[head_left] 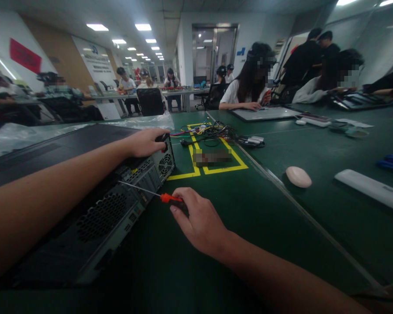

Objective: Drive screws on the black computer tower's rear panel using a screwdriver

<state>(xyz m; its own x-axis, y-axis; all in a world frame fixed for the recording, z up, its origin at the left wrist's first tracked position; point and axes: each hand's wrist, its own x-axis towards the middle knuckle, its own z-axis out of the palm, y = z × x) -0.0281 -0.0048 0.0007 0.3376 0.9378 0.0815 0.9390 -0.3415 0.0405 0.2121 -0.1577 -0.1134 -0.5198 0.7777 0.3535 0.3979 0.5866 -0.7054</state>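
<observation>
A black desktop computer case (85, 141) lies on its side at the left of the green table, its metal rear panel turned toward the right. My left hand (147, 141) grips the far rear corner of the case, fingers over the top edge and thumb against the back. In my right hand (199, 218) is a screwdriver (168, 198) with an orange and black handle. Its long thin shaft points left, and the tip reaches the rear panel near the upper edge. Whether the tip sits in a screw I cannot tell. A fan grille (165, 163) shows below my left hand.
Tangled cables (219, 130) lie beyond yellow tape marks (227, 169) on the green table (249, 218). A dark brown block (212, 158) rests inside the tape. Rightward are a pale oval object (298, 176) and a white bar (370, 188). Plastic film (150, 121) lies behind the case. People work opposite.
</observation>
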